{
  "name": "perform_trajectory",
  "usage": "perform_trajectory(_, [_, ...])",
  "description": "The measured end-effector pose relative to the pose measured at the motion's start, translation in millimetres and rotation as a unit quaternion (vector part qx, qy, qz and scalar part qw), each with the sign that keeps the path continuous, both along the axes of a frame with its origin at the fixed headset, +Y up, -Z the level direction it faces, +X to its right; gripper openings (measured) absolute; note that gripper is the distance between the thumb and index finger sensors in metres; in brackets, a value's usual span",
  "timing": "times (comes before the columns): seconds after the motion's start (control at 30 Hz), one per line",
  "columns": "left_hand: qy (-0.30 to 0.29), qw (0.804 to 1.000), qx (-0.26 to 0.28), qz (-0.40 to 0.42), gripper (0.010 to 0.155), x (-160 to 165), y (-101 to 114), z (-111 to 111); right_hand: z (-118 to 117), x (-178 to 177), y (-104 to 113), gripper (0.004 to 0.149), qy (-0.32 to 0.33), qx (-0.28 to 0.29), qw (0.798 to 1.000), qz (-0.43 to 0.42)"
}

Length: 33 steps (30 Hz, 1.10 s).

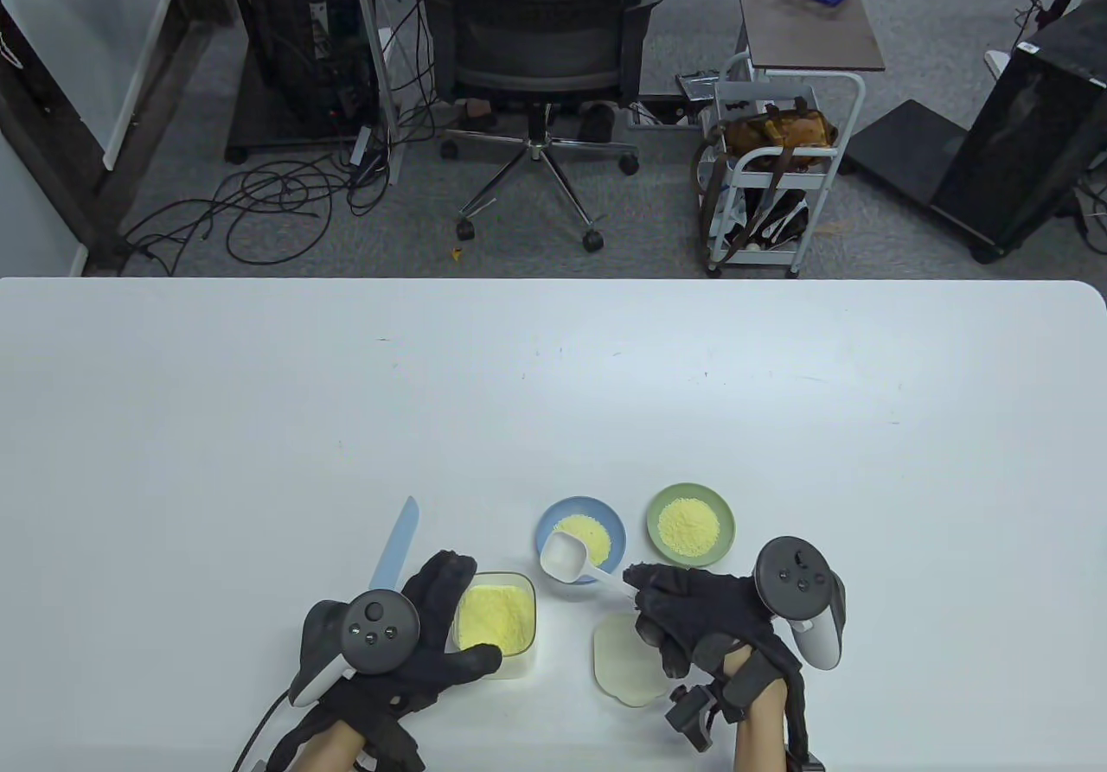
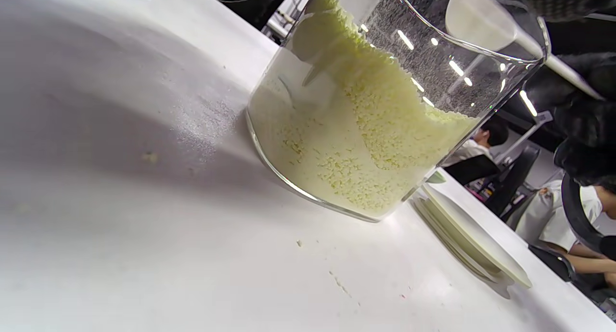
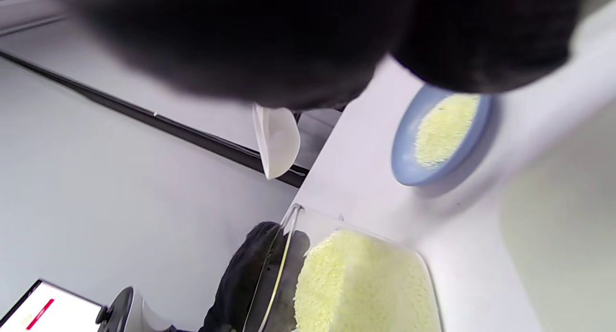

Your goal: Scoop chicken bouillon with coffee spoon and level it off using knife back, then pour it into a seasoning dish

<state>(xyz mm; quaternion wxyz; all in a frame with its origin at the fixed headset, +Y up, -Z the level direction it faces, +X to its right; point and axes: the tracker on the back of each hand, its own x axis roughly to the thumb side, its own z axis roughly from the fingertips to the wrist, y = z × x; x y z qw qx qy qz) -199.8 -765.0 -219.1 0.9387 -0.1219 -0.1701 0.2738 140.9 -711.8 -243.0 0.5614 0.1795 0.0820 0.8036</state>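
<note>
A square glass container (image 1: 495,621) of yellow chicken bouillon stands near the table's front edge. My left hand (image 1: 445,621) grips it, fingers on its far left side and thumb on its near side. My right hand (image 1: 642,599) pinches the handle of a white coffee spoon (image 1: 566,558). The spoon's bowl looks empty and hovers over the near rim of a blue dish (image 1: 605,519) that holds some bouillon. A pale blue knife (image 1: 398,547) lies on the table left of the container. In the right wrist view the spoon (image 3: 276,139) hangs above the container (image 3: 361,284) and the blue dish (image 3: 440,134).
A green dish (image 1: 718,513) with bouillon sits right of the blue one. A pale lid (image 1: 624,660) lies flat under my right hand and shows beside the container (image 2: 375,130) as the lid (image 2: 467,236). A few grains lie scattered on the white table (image 1: 553,392).
</note>
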Motion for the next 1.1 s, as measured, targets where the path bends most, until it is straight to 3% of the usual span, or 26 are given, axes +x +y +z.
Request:
perform_trajectory(0.2, [-0.003,1.000,-0.014,0.009,0.103,0.4,-0.6,-0.3,-2.7,-39.0,7.7,0.041,0.081,-0.002,0.995,0.063])
perform_trajectory(0.37, [-0.005,1.000,-0.021,0.014,0.103,0.3,-0.2,-0.6,-7.1,-60.3,12.8,0.040,0.045,0.022,0.984,0.173])
perform_trajectory(0.5, [-0.006,1.000,-0.023,0.017,0.103,0.2,-0.1,-0.9,-8.4,-76.6,14.9,0.039,0.056,0.038,0.978,0.199])
perform_trajectory(0.67, [-0.006,1.000,-0.022,0.018,0.103,-0.2,0.0,-1.3,-10.6,-93.4,24.2,0.039,0.086,0.051,0.961,0.257])
perform_trajectory(0.87, [-0.005,1.000,-0.022,0.016,0.103,-0.4,0.3,-1.5,-11.2,-122.7,40.5,0.039,0.124,0.040,0.923,0.361])
perform_trajectory(1.1, [-0.004,1.000,-0.020,0.013,0.103,-0.6,0.4,-1.7,-15.8,-132.1,34.6,0.039,0.172,-0.011,0.923,0.343])
